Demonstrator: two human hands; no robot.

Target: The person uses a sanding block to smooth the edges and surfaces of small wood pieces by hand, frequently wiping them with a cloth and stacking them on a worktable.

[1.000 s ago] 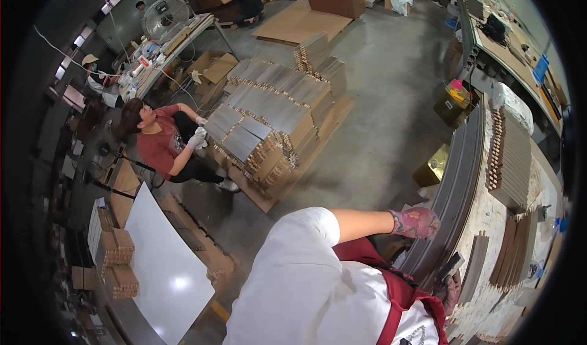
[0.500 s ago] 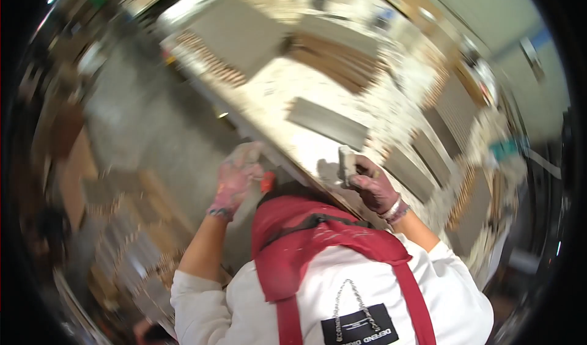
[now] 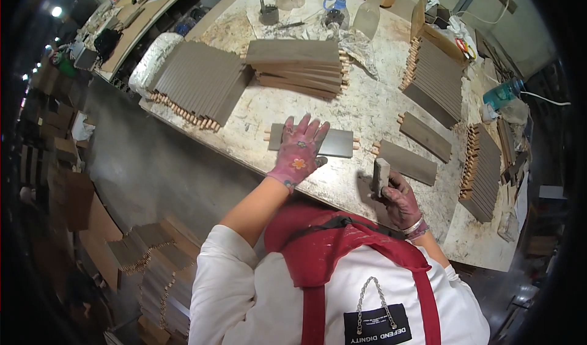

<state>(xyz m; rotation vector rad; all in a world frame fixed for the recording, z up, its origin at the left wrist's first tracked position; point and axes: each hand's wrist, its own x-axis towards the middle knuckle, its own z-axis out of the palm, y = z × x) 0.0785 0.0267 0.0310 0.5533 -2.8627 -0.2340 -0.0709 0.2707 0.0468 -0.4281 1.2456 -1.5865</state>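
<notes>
My left hand [image 3: 299,152], in a pink-purple flowered work glove, lies flat with spread fingers on a grey-brown wooden slat [image 3: 337,143]. Short dowel pins stick out of both ends of this slat, and the glove covers part of its left half. My right hand [image 3: 402,207], gloved alike, grips a small pale-grey sanding block [image 3: 381,177] upright between thumb and fingers, close to the table's front edge. Just beyond the block lie two more doweled slats, a nearer slat [image 3: 406,163] and a farther slat [image 3: 426,137].
Stacks of doweled slats stand at the table's left [image 3: 202,79], back [image 3: 296,64] and right [image 3: 434,82], with another stack [image 3: 483,168] near the right edge. Plastic bottles [image 3: 367,18] stand behind. More slats [image 3: 162,278] are piled at lower left, off the table.
My left hand has come from beside the table's edge onto the slat and lies flat there. The view has turned. My right hand still holds the block.
</notes>
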